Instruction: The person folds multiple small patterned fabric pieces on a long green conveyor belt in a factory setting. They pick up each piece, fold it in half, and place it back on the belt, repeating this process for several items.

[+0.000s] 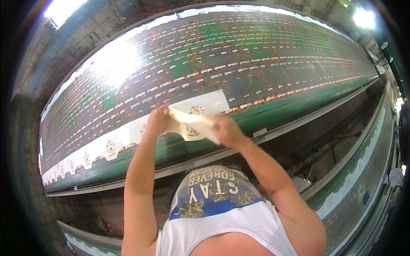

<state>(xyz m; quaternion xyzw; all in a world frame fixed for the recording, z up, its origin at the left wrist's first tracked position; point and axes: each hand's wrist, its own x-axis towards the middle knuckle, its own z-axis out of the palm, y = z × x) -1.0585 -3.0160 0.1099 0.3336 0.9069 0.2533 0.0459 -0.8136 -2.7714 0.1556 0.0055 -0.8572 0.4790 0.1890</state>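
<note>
Both of my hands hold a pale cream cloth piece [182,117] above the near edge of a long printing table [205,76]. My left hand [158,119] pinches its left end, fingers bent around the fabric. At the other end, my right hand [228,130] is closed on the cloth and blurred by motion. The piece sags and folds between them, with part of a colourful print showing on its hanging lower part. Beneath lies a white cut panel [213,101] with a round multicoloured print, partly hidden by the held cloth.
Along the table's near edge, several white printed panels [110,148] run leftward in a row. Small print marks cover the dark and green tabletop. A pale rail [205,159] borders it. Another long table [346,198] with light-blue pieces stands at right, across a dark gap.
</note>
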